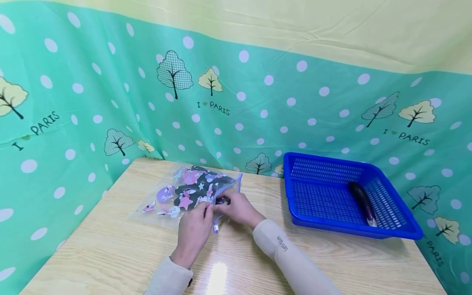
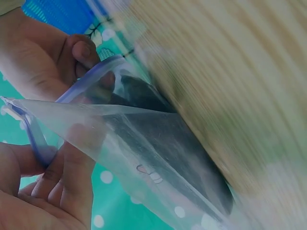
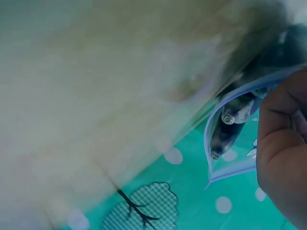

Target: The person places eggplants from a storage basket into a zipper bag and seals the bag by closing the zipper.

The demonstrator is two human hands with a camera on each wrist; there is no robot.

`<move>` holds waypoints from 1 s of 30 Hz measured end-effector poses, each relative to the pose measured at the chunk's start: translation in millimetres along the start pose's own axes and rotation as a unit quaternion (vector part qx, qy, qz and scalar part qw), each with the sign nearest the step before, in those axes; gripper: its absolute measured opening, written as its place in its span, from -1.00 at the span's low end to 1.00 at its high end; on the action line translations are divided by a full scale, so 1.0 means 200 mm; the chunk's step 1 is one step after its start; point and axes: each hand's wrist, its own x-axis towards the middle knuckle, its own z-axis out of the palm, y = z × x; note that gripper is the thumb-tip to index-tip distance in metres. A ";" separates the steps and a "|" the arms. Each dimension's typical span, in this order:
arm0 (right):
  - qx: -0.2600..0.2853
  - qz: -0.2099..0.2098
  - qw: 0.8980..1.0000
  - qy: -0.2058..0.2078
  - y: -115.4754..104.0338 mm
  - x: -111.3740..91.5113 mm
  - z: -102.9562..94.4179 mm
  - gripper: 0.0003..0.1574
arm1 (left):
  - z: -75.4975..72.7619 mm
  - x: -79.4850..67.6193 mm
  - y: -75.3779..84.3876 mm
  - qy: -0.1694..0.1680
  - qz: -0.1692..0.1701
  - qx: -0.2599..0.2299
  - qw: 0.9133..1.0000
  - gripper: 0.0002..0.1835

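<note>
A clear zip bag [image 1: 173,198] with pink and purple cartoon prints lies on the table, several dark eggplants [image 3: 225,136] showing inside. Its purple-edged mouth gapes toward the right. My left hand [image 1: 195,229] pinches the near rim beside the slider [image 2: 13,113], thumb against fingers. At the mouth, my right hand [image 1: 237,209] has its fingers curled around the end of an eggplant [image 1: 222,200]; in the left wrist view some fingertips show through the film. The rest of that eggplant is hidden by the hand and the printed film.
A blue plastic basket [image 1: 321,228] stands on the right of the wooden table [image 1: 121,250], with one eggplant [image 1: 363,203] lying in it. Behind and to the left hangs a green dotted cloth [image 1: 254,110], close to the table's back edge.
</note>
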 end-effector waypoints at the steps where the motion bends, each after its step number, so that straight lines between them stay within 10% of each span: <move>1: 0.013 0.000 1.000 0.001 0.00 0.00 0.00 -0.55 | 0.00 0.00 0.00 -0.002 -0.001 0.002 1.000 -0.81; 15: 0.125 0.034 0.988 -0.081 0.00 -0.06 -0.05 -0.46 | 0.00 0.00 0.00 -0.005 0.002 0.017 1.000 -0.84; 22: -0.024 -0.004 1.000 -0.015 0.02 -0.03 -0.02 -0.96 | 0.00 0.01 0.01 -0.013 -0.003 0.017 1.000 -0.84; 30: -0.099 -0.019 0.995 -0.015 0.02 -0.04 -0.02 -0.83 | 0.00 0.00 0.01 -0.021 -0.011 0.023 0.999 -0.84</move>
